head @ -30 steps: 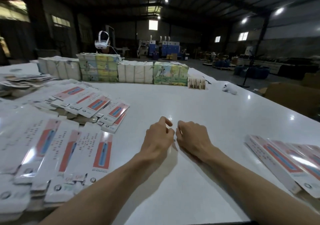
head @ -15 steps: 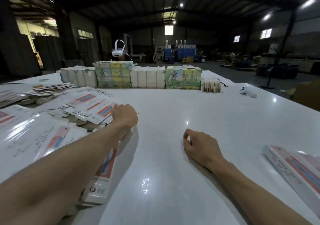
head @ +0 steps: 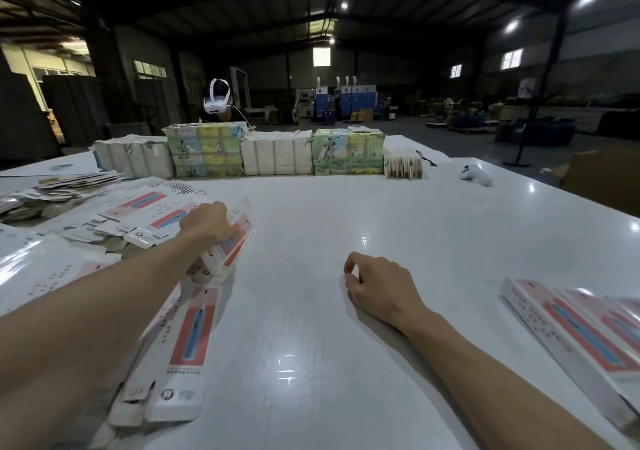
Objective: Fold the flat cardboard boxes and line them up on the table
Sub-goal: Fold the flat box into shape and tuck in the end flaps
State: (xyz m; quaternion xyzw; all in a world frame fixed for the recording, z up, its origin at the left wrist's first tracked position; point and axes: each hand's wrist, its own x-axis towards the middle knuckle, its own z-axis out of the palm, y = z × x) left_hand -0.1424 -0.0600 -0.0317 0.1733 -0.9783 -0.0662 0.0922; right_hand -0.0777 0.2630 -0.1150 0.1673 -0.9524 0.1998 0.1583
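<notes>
- flat box (head: 239,238): white-and-red blank on top of the flat-box pile (head: 138,212), at 10 o'clock on the table (head: 346,207); its right edge looks tipped up off the pile.
- handling, my guess: light thin card, glossy so slippery. Stiff lengthwise but creases easily. Take it by a long edge, thumb on top, not by the end flaps.
- left hand (head: 207,222): arm stretched toward 10 o'clock, knuckles up, fingers curled down onto the flat box and gripping it. Fingertips hidden, so exact pinch unclear.
- right hand (head: 381,287): rests on the table near the middle, toward 4 o'clock. Fingers loosely curled, holds nothing, forearm flat on the table.
- folded boxes (head: 571,325): row at 4 o'clock, side by side, apparently touching, well apart from both hands.
- loose blank (head: 188,338): lies at 8 o'clock, just beside the left forearm.
- wrapped bundles (head: 277,153): lined along the far edge at 12 o'clock; headset (head: 216,101) behind them at 11.
- controller (head: 476,174): white, at 1 o'clock, alone on the table.
</notes>
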